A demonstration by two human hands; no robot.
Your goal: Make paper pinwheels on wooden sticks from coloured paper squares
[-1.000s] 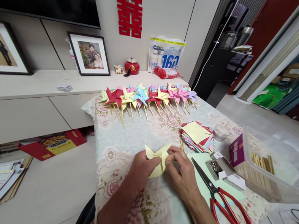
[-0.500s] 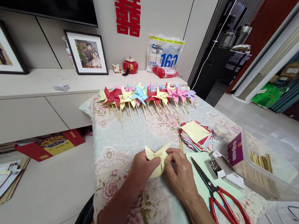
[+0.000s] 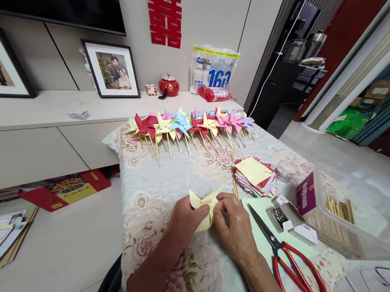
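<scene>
A pale yellow paper pinwheel [image 3: 206, 222], its corners folded toward the centre, is held just above the front of the table. My left hand [image 3: 185, 219] is closed on its left side, thumb pressed near the middle. On the other side my right hand [image 3: 236, 224] pinches its right edge with thumb and fingertips. What lies under the fingers is hidden. Right of my hands, red-handled scissors [image 3: 278, 246] rest on green paper sheets [image 3: 259, 228]. Beyond them are a stack of coloured paper squares [image 3: 254, 171] and a small box of metal pins [image 3: 280, 217].
Finished pinwheels on sticks [image 3: 183, 125] lie in a row along the table's far side. A clear plastic bin [image 3: 363, 241] with wooden sticks [image 3: 339, 209] stands at the right. A round clear container [image 3: 286, 171] sits behind the paper stack. The flowered tablecloth [image 3: 153, 209] covers the table.
The whole view has shifted very slightly. Both hands keep the same hold on the yellow pinwheel, with no clear movement.
</scene>
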